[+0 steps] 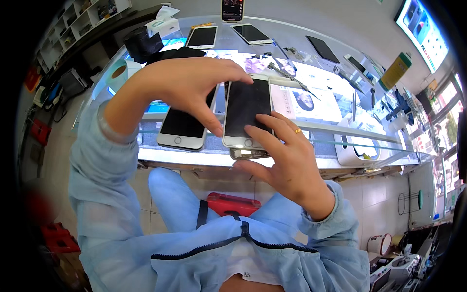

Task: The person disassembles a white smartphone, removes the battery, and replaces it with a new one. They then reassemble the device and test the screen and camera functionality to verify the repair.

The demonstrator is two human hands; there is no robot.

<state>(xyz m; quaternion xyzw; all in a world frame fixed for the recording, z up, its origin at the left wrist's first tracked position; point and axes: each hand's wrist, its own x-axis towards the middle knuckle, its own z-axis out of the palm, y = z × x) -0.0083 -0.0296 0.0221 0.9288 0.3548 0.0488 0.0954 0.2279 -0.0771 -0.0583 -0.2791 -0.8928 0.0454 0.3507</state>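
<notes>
I see both bare hands curved over a white-bordered phone screen (247,104) at the near edge of the glass counter. The left hand (182,82) is wide, its thumb and fingers parted in a broad arch: a fingertip reaches the screen's upper end while the thumb points down at its left edge, and I can't tell whether either one presses on it. The right hand (291,158) is also spread, its fingertips laid on the lower right of the dark glass, its thumb set well off from them, just below the lower edge; a smooth gold ring (297,131) circles one finger. That screen is a flat, round-cornered slab with a circular button, lying over an opened phone body (249,154) whose grey metallic insides show along the bottom. Just to its left, partly under the left hand, I have a second white-bordered phone (181,127), glossy black and lying flat. Thin, pale blue sleeves (104,170) bunch softly at the wrists. Farther back I make out a pale tape roll (119,72), a crumpled-looking black bundle (142,44) and a yellow-green cylindrical bottle (396,71).
</notes>
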